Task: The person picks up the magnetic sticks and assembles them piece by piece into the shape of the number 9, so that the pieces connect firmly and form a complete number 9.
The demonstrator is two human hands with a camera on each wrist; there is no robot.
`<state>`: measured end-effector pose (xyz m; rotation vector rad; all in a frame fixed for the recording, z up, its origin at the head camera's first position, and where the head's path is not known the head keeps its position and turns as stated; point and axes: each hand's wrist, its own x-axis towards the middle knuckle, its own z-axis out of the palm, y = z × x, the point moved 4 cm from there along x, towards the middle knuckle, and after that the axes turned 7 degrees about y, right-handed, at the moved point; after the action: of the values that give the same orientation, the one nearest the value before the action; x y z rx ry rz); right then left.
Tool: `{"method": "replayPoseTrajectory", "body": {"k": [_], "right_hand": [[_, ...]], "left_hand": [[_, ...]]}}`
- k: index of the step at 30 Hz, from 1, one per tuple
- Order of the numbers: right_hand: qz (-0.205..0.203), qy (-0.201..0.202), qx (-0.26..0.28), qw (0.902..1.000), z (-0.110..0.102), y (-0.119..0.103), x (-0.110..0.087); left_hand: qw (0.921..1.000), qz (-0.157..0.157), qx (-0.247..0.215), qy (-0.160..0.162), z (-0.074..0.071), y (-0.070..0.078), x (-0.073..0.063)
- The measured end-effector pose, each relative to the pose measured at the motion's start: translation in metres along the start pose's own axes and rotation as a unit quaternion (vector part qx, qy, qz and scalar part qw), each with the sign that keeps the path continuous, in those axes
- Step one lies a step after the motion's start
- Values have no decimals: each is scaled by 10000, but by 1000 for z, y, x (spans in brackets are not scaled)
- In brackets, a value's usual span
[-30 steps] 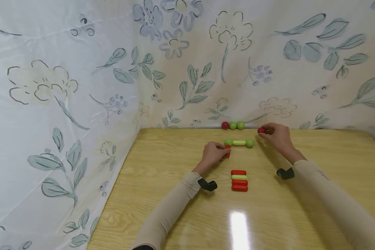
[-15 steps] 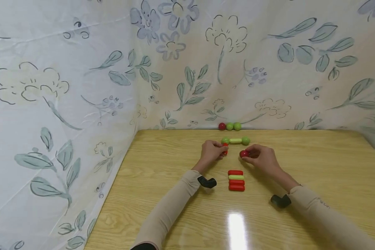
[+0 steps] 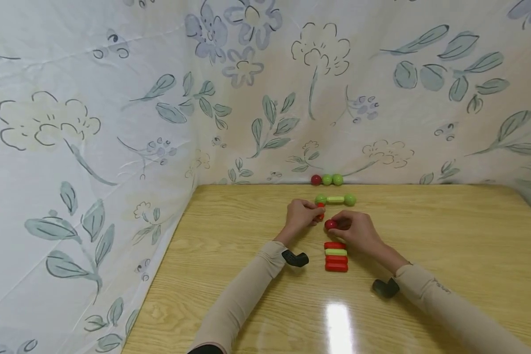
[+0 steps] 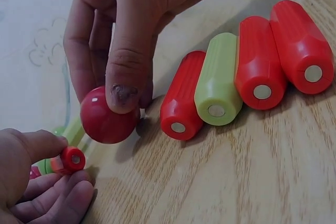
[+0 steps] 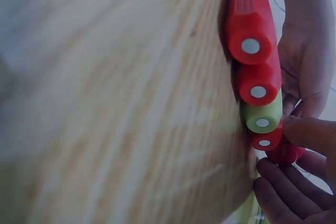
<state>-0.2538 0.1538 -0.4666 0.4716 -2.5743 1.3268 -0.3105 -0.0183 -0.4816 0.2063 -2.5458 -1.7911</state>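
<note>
In the head view my left hand (image 3: 300, 215) pinches a short red magnetic rod (image 3: 320, 211) just under the left green ball (image 3: 320, 198) of a green rod (image 3: 335, 199) with a ball at each end. The left wrist view shows a silver disc on the near end of that held rod (image 4: 73, 158). Between thumb and fingers, my right hand (image 3: 357, 230) holds a red ball (image 3: 330, 224), slightly below and right of the held rod and apart from it. Whether the red rod touches the green ball is hard to see behind the fingers.
Several rods lie side by side nearer me: red rods (image 3: 336, 266) and one light green rod (image 3: 336, 252). At the table's back edge sit a red ball (image 3: 316, 180) and two green balls (image 3: 332, 180). Floral cloth (image 3: 230, 123) hangs behind and left of the wooden table (image 3: 447, 236).
My right hand has brought the red ball from the back right, leftward and toward me, close to the held rod. My left hand keeps its pinch on the red rod in nearly the same place.
</note>
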Motion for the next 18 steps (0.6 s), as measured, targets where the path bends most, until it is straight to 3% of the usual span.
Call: {"method": "replayPoseTrajectory", "body": {"k": [18], "right_hand": [[-164, -80, -64, 9998, 10, -3, 6]], "left_hand": [[9999, 131, 66, 64, 1, 0, 2]]}}
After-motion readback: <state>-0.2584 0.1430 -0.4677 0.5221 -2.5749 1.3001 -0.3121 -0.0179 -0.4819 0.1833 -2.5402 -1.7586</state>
